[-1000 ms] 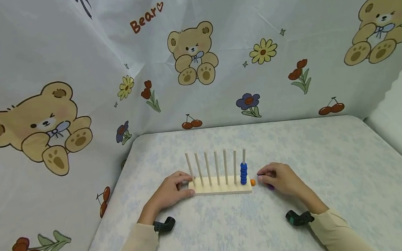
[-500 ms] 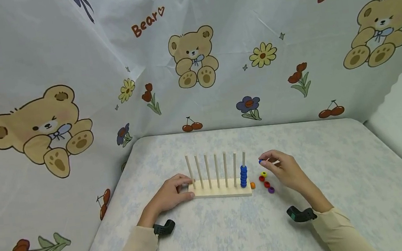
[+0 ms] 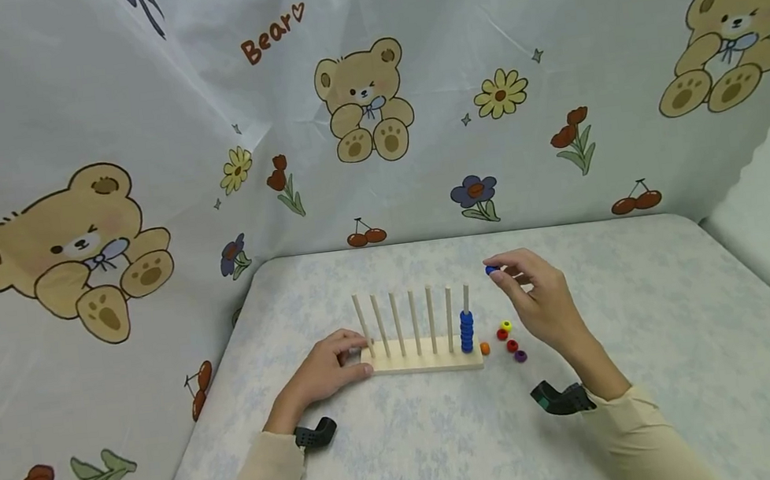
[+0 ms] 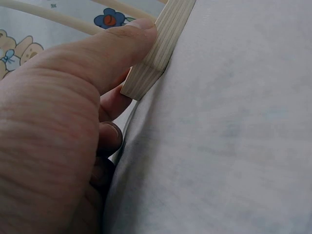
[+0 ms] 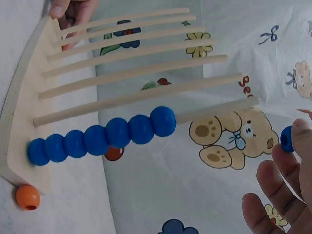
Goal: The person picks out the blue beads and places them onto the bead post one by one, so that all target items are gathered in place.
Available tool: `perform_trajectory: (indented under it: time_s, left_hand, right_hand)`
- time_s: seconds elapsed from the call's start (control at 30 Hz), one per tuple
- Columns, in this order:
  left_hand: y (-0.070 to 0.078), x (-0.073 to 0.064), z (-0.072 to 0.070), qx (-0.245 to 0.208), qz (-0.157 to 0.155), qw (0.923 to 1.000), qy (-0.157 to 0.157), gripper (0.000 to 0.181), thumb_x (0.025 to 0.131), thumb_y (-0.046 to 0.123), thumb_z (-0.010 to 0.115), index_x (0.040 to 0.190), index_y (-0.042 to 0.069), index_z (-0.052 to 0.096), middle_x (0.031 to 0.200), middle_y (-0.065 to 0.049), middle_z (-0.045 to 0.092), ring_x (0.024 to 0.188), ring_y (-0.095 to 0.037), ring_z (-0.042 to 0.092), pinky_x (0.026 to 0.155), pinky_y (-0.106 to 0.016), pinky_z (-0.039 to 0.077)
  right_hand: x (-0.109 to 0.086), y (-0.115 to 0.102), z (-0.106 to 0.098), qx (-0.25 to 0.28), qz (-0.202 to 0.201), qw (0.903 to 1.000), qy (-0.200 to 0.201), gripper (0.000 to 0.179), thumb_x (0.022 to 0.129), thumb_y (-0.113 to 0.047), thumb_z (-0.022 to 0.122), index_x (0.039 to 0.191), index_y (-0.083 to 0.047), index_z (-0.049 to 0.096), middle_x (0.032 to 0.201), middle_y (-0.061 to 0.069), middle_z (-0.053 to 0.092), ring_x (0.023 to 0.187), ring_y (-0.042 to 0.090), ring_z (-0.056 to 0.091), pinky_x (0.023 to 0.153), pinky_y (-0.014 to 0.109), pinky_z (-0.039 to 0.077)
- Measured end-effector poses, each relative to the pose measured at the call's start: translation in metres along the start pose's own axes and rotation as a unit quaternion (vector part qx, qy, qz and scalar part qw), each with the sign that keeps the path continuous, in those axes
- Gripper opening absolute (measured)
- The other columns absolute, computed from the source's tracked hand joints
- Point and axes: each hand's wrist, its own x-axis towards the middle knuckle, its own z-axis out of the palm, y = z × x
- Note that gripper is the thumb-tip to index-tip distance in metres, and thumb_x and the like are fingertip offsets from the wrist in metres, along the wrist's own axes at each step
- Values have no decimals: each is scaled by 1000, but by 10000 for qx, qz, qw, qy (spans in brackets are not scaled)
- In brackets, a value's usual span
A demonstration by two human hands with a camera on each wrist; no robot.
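Observation:
A wooden peg board (image 3: 413, 362) with a row of several upright pegs stands on the table. On its rightmost peg sits a stack of blue beads (image 3: 467, 332); the other pegs are bare. My left hand (image 3: 324, 369) grips the board's left end, thumb on the near side, as the left wrist view also shows with the board's corner (image 4: 144, 80). Raised to the right of the stacked peg, my right hand (image 3: 537, 294) pinches one blue bead (image 5: 287, 139) between thumb and fingertip. The bead is apart from the peg's tip (image 5: 251, 102).
An orange bead (image 3: 485, 348) lies by the board's right end. To its right are a yellow bead (image 3: 506, 326), two red beads, one of them a red bead (image 3: 512, 346), and a purple bead (image 3: 520, 356). A bear-print cloth (image 3: 380, 193) hangs behind the table.
My right hand has picked a blue bead off the table and lifted it up and away, uncovering the loose beads. My left hand stays on the board.

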Motion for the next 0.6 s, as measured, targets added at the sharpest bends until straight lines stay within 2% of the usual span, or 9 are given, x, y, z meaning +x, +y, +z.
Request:
perform_trajectory:
  time_s: [0.23,0.6]
  left_hand:
    - [5,-1,-5,-117,-59,9999,-28,44,83,53,78,124,41,67,121,20,59,81,-14,52,70,-29,46]
    - [4,2,-3,-124,-28,9999,50,43,83,53,78,123,42,66,119,20,59,82,-15,52,71,-30,46]
  right_hand:
    - [6,-15,9,118,515,9986,-54,21,96,-10,68,117,-13,72,107,1,70,92,6,61,80,13,47]
    - [4,-20,23,592,359,9974,-196,24,92,-4,72,114,-14,74,104,-1,71,84,7,61,75,14,50]
